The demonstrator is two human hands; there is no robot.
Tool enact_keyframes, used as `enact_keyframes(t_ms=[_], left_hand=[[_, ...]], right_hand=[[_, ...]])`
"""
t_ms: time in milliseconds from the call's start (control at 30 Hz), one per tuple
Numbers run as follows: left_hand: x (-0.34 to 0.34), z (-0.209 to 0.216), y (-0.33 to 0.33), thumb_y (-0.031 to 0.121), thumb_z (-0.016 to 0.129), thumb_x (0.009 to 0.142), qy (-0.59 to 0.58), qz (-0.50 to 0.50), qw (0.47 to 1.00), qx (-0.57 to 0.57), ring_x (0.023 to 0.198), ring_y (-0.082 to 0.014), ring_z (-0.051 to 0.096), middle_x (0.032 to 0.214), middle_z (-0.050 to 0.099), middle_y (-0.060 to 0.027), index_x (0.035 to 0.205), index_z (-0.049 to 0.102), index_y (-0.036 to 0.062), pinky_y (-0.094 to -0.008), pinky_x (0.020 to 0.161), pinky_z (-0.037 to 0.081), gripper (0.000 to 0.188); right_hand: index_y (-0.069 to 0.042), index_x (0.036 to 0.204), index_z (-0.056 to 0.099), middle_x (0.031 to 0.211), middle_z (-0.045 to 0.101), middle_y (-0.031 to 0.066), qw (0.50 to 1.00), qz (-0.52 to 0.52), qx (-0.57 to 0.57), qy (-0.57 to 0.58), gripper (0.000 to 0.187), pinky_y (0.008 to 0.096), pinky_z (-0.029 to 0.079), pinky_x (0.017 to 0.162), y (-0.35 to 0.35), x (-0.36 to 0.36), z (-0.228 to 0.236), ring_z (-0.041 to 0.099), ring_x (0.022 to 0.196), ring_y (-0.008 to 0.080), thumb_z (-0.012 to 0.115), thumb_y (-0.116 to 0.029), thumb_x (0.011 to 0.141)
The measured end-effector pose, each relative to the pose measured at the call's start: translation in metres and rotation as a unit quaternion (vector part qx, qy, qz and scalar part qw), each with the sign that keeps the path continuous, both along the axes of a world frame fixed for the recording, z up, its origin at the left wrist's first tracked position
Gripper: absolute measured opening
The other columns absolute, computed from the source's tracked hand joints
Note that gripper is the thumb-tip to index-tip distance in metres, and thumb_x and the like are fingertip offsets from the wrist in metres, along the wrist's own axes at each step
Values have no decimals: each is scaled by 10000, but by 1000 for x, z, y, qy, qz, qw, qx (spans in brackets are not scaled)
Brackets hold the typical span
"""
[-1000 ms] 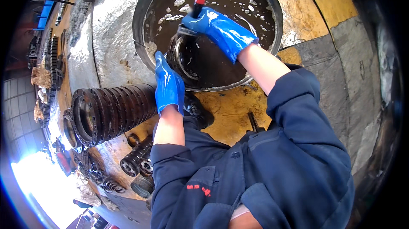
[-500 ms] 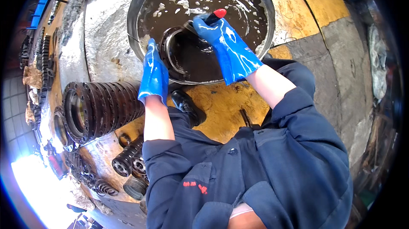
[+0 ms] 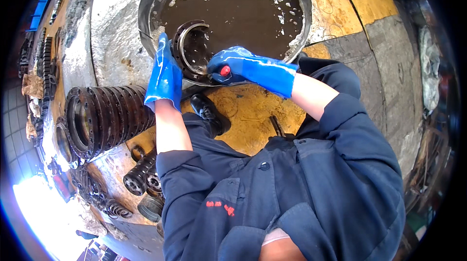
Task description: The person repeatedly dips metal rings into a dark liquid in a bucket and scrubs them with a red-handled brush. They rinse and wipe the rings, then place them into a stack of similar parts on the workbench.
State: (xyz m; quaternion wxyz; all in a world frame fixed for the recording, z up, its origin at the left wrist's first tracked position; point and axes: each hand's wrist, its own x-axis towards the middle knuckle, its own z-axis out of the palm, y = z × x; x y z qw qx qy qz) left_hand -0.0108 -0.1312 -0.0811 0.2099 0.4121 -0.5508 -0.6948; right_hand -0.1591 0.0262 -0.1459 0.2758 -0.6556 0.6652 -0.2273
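Observation:
Both my hands wear long blue rubber gloves. My left hand (image 3: 165, 74) is closed on the left edge of a dark metal ring (image 3: 179, 42) with holes around its flange, tilted up at the near left side of the basin; the thumb side is hidden. My right hand (image 3: 238, 65) is wrapped round a brush with a red handle end (image 3: 225, 70). Its working end meets the ring's lower inner edge and is mostly covered by the glove. Dirty brown liquid with patches of foam fills the round basin (image 3: 145, 10), and part of the ring dips into it.
A row of similar dark rings (image 3: 104, 120) lies on its side to my left. Nearer are dark cylindrical parts (image 3: 141, 177) and coil springs (image 3: 118, 208). My shoe (image 3: 210, 113) is just below the basin. Grey mats (image 3: 357, 66) cover the floor at right.
My right hand has swung down and toward me with the brush, from the ring's upper right to its lower edge. My left hand keeps hold of the ring. The view has shifted slightly.

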Motion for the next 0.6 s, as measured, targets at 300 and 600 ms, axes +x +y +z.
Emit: enact_keyframes(t_ms=[300,600], left_hand=[[-3,-1,1,480,435,1127,-11,-7,999,-31,1182,-279,662,1294,711,-158,1368,640,-30,-403,1046,503,600],[-13,-3,-1,473,440,1127,-15,-13,999,-48,1170,-277,665,1286,714,-160,1359,644,-33,-400,1037,505,593]], right_hand=[[-128,1072,720,1075,707,39,935,98,-252,229,279,410,596,646,-30,-25,40,751,840,290,776,-175,803],[-120,1155,724,1023,755,123,968,-66,-83,230,231,481,590,769,-63,-44,3,754,1004,316,654,-206,952]])
